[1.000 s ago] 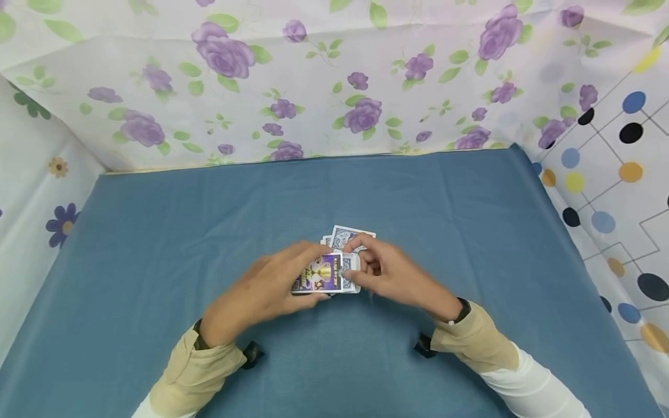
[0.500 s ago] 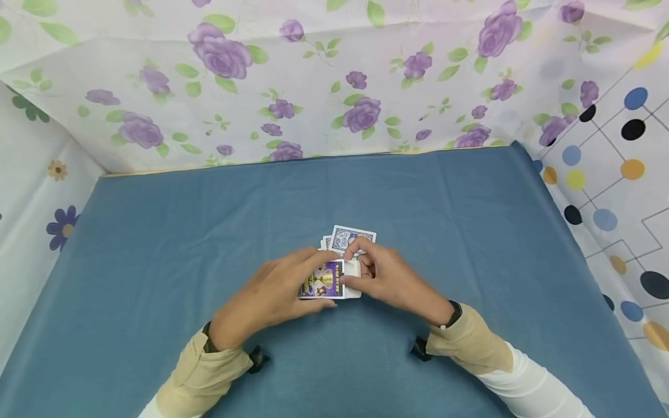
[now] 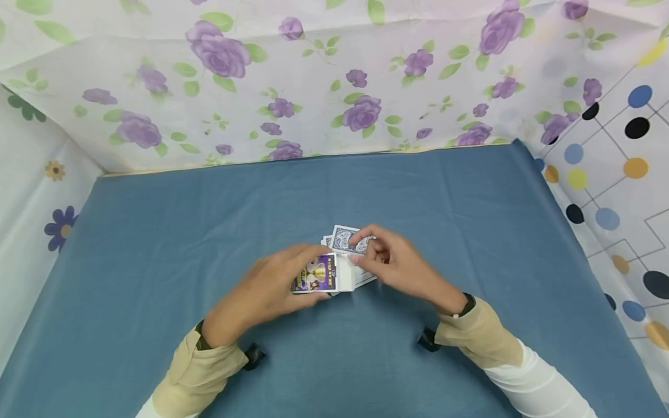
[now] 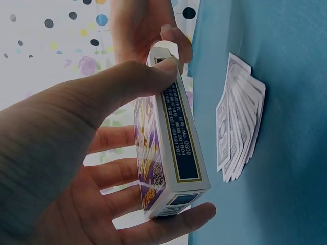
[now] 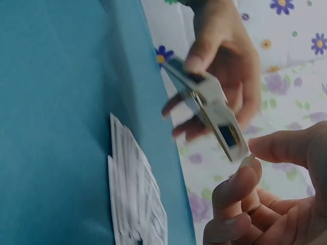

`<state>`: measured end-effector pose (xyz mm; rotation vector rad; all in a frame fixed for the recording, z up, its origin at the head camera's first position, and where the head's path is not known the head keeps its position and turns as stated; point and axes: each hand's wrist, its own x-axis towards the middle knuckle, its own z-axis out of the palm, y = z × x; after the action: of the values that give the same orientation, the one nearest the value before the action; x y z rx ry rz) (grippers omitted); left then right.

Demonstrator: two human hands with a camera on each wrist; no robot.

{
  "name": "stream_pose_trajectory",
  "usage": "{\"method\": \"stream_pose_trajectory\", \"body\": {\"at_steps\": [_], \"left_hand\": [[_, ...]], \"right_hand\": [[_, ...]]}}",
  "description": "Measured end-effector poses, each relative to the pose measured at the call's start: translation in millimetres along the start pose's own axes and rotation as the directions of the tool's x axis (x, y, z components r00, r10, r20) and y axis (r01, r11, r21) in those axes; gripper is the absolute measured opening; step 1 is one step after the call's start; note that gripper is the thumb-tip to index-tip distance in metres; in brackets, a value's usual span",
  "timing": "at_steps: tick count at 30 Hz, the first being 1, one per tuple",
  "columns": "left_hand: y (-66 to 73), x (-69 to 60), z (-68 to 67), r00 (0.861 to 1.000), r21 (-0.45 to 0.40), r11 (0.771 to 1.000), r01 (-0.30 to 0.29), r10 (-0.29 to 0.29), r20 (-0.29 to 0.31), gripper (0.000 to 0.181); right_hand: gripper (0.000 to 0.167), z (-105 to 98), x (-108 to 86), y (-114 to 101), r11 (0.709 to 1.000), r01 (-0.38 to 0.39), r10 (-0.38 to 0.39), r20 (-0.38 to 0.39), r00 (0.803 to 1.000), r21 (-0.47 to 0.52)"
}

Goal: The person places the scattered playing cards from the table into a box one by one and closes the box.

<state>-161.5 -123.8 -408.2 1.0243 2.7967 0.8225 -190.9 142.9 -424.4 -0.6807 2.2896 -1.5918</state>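
Note:
A playing card box with a purple front and a gold trophy picture is held in my left hand. Its thumb presses one narrow printed side in the left wrist view, with the fingers behind. The white end flap points right. At that end, my right hand pinches the flap's edge between thumb and curled index finger, seen in the right wrist view. Below the box lies a loose, fanned pile of playing cards with blue patterned backs, partly hidden from above by the box and right hand. The box's inside is hidden.
A blue cloth covers the table. White sheets with purple flowers stand at the back, and a dotted sheet at the right. A black wrist strap piece hangs below each cuff.
The box dipped slightly toward me and right, then came back left. White flap now shows at its end where a blue card back showed earlier. My right hand shifted a little right.

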Motion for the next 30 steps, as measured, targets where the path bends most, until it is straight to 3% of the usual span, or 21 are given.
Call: {"method": "stream_pose_trajectory", "body": {"at_steps": [4, 11, 15, 21, 30], "left_hand": [[-1.8, -2.4, -3.8, 1.000, 0.005, 1.000, 0.029, -0.029, 0.000, 0.068], [-2.8, -4.2, -6.9, 0.999, -0.004, 0.999, 0.044, -0.044, 0.005, 0.067], [-2.3, -4.6, -8.4, 0.999, -0.011, 0.999, 0.045, -0.045, 0.009, 0.068], [-1.8, -2.0, -11.3, 0.999, -0.021, 0.999, 0.044, -0.044, 0.002, 0.068], [-4.1, -4.1, -14.1, 0.999, -0.043, 0.998, 0.052, -0.052, 0.002, 0.066]], "right_hand": [[0.018, -10, 3.6, 6, 1.000, -0.010, 0.009, -0.079, 0.997, -0.020], [0.016, -26, 12.7, 27, 0.968, -0.081, 0.031, -0.211, 0.977, -0.237], [0.021, -31, 16.2, 43, 0.939, -0.135, 0.068, -0.214, 0.974, -0.316], [0.034, -31, 18.8, 57, 0.897, -0.137, 0.057, -0.199, 0.978, -0.420], [0.039, -28, 21.3, 58, 0.872, -0.159, 0.076, -0.191, 0.979, -0.463]]}}
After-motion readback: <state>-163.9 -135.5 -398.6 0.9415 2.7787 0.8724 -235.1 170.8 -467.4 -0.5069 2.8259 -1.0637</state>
